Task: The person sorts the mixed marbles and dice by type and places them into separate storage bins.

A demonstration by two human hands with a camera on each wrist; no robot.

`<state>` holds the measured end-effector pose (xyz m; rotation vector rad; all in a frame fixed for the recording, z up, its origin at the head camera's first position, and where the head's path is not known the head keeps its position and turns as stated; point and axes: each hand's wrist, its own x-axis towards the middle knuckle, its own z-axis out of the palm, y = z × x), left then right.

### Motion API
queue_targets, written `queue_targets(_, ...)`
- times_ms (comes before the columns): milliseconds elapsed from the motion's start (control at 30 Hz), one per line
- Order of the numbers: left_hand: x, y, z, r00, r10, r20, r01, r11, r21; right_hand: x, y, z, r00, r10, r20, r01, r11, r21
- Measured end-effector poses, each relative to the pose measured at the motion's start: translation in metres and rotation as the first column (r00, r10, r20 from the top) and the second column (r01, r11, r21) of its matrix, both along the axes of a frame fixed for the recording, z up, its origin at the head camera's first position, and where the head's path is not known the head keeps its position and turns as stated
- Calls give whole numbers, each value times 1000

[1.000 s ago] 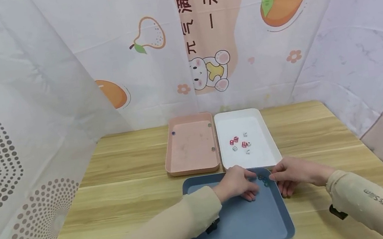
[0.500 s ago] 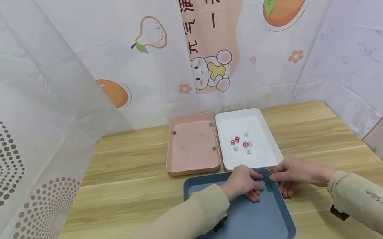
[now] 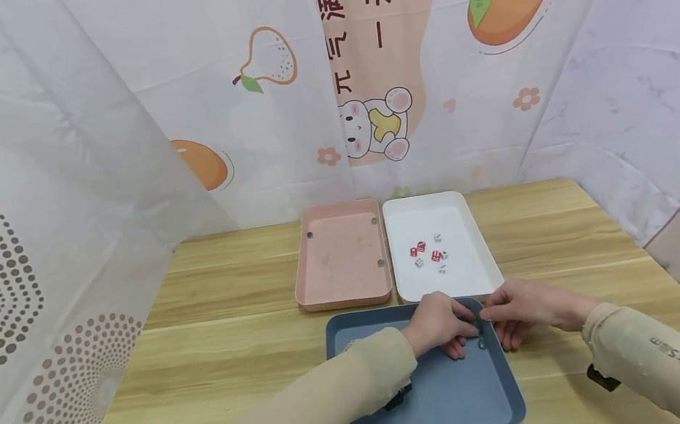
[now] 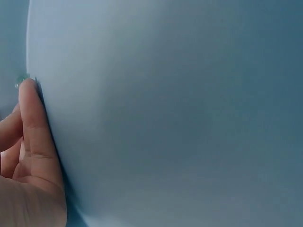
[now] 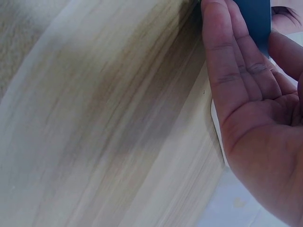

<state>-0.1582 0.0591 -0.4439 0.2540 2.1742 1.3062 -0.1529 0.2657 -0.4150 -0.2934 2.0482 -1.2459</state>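
Note:
In the head view, my left hand reaches over the back right part of a blue tray. Its fingers lie mostly extended at small green glass marbles, largely hidden under them; one green marble shows beside the fingers. The left wrist view has a green marble at the tip of a straight finger. My right hand pinches the tray's right wall near its back corner, thumb inside and fingers outside. That blue wall shows between thumb and fingers in the right wrist view.
Behind the blue tray stand a pink tray with a few small marbles along its sides and a white tray holding several red and clear dice. All rest on a wooden table, with a printed curtain behind.
My left hand has slid rightward toward the tray's right wall, covering more of the green marbles. The visible marble sits slightly nearer the front. My right hand keeps its hold on the tray.

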Motion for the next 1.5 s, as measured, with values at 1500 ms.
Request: queue_targets(1500, -50, -94, 59, 993, -35, -113, 47, 993, 107, 0, 0, -2, 1000, 4, -1, -4, 1000, 2)
